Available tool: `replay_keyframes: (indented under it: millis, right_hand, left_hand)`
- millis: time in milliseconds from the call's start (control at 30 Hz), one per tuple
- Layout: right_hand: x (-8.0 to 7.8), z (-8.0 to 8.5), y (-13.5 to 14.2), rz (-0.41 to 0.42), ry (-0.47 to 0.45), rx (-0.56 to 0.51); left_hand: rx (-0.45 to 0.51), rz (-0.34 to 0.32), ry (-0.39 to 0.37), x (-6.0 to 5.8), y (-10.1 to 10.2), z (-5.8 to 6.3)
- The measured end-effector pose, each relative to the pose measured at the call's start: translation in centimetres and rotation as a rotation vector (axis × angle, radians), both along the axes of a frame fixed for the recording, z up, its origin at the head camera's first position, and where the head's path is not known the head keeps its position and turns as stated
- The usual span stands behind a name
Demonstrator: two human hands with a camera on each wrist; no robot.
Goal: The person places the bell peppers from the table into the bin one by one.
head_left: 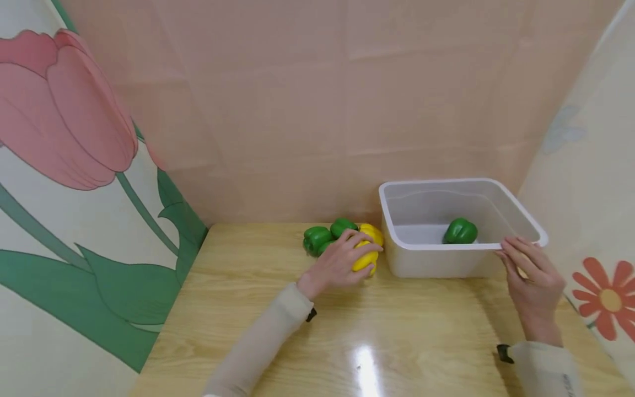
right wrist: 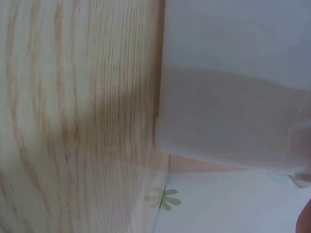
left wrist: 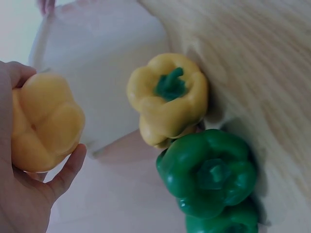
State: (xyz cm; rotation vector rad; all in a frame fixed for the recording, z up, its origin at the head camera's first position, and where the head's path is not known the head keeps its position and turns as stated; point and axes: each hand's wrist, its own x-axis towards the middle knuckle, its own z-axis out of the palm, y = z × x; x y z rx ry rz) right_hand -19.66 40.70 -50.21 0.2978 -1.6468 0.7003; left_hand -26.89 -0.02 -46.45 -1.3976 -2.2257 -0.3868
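My left hand (head_left: 339, 260) grips a yellow bell pepper (left wrist: 46, 121), thumb and fingers spread round its sides, left of the white bin (head_left: 436, 263). In the left wrist view this pepper is apart from another yellow bell pepper (left wrist: 189, 102) with a green stem, which stands on the table beside the bin. Green bell peppers (head_left: 316, 240) cluster just beyond and left of that hand. Over at the bin's near right corner, my right hand (head_left: 534, 278) pinches the rim. One green bell pepper (head_left: 461, 231) lies inside the bin.
The bin stands at the back of the wooden table (head_left: 238, 309), close to the pink back wall (head_left: 278, 121). A tulip-printed panel (head_left: 84, 110) borders the left side, and a flower-printed panel (head_left: 595, 220) the right, close by my right hand.
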Motion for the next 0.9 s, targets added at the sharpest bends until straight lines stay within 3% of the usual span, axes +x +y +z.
replay_keyframes:
  millis: [200, 400, 633, 900]
  right_hand:
    - [0.6, 0.0, 0.4, -0.01, 0.006, 0.029]
    - [-0.1, -0.2, 0.7, 0.02, 0.039, 0.029]
    - [0.8, -1.0, -0.1, 0.042, 0.045, -0.005]
    - [-0.4, -0.3, 0.8, 0.014, 0.027, 0.018]
  left_hand:
    - [0.017, 0.003, -0.009, -0.1, 0.4, 0.9]
    - [0.06, 0.021, -0.074, -0.5, 0.5, 1.8]
    - [0.062, 0.019, -0.115, 0.1, 0.4, 2.2]
    - [0.09, -0.013, -0.038, -1.7, 1.4, 4.4]
